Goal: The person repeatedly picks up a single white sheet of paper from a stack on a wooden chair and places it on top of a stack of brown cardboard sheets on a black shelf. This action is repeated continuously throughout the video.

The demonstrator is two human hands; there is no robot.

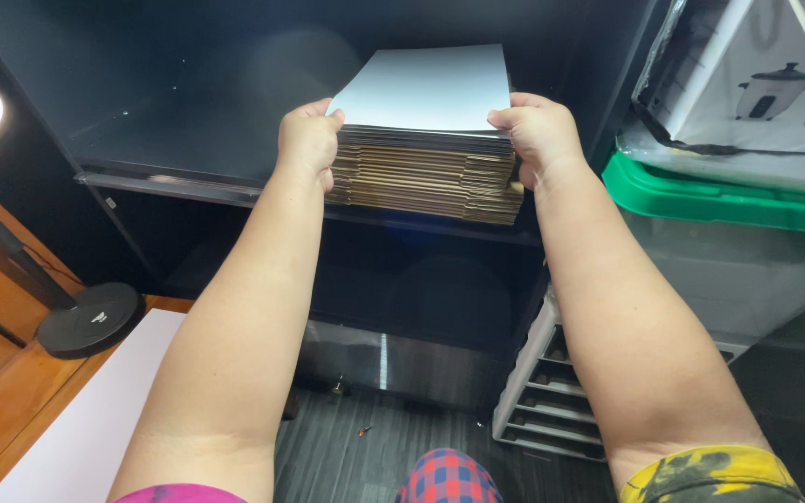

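While both arms reach into black shelf [188, 177] | left hand [307, 142] + right hand [538, 130] clamped on top sheets of flat cardboard stack [426, 172] | stack edge overhangs shelf

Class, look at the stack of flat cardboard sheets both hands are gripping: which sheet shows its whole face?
The topmost sheet, pale grey-white. Every sheet beneath shows only a thin brown edge, pinched between the left hand and right hand.

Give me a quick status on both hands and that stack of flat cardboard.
Left hand and right hand grip the stack's top sheets at opposite sides. Stack sits on black shelf. Nothing in the way.
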